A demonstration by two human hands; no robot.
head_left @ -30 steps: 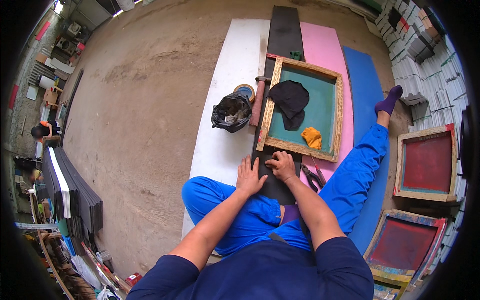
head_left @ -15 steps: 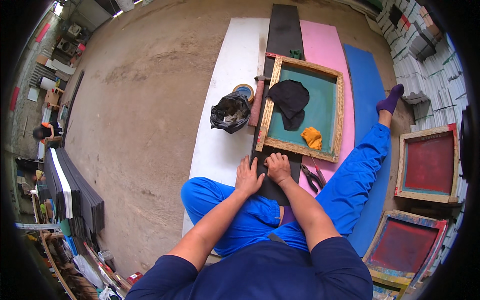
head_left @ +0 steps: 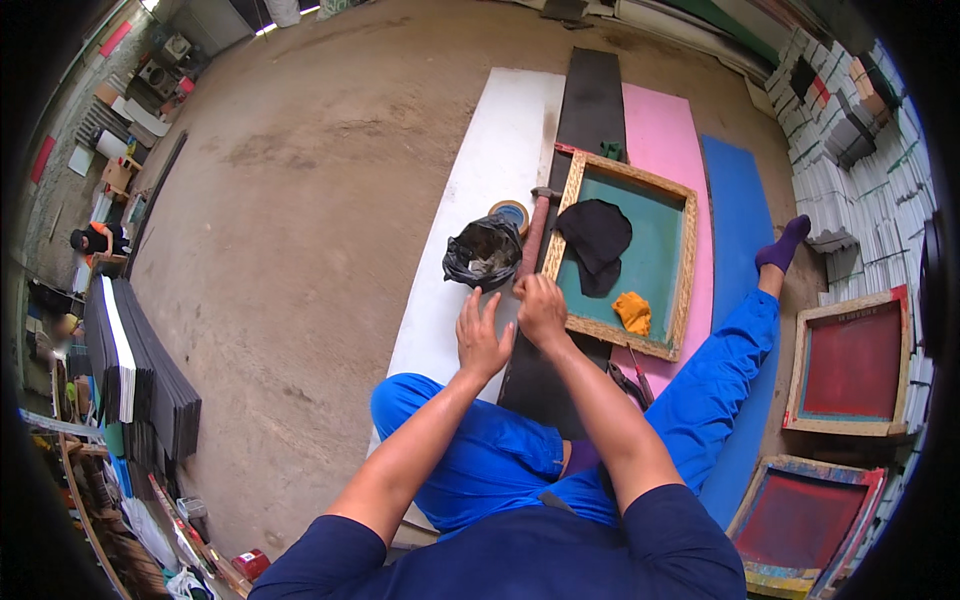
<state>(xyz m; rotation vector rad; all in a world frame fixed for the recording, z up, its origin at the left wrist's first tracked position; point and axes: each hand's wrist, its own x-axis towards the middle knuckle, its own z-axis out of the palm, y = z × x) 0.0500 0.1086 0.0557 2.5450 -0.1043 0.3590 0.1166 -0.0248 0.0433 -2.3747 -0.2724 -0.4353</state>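
Observation:
My left hand point(head_left: 484, 335) is open with its fingers spread, just in front of a black plastic bag point(head_left: 462, 262) with crumpled scraps inside. My right hand point(head_left: 541, 308) is closed in a pinch at the lower end of the hammer point(head_left: 534, 235); whatever it holds, if anything, is too small or hidden to make out. To its right lies a wooden-framed screen point(head_left: 686, 270) with green mesh. A black cloth point(head_left: 598, 240) and a crumpled orange cloth point(head_left: 632, 312) rest on that mesh. Behind the bag sits a roll of tape point(head_left: 511, 214).
Pliers point(head_left: 628, 383) and a screwdriver point(head_left: 641, 375) lie near my right leg. White, black, pink and blue boards point(head_left: 737, 220) cover the floor under me. Two red-mesh screens point(head_left: 855, 352) stand at right beside stacked white sheets point(head_left: 838, 190). Another person point(head_left: 98, 240) is far left.
Both hands have lifted off the black board and moved forward to the bag and the hammer's end. My left fingers have spread; the right hand stays closed. The view has shifted slightly.

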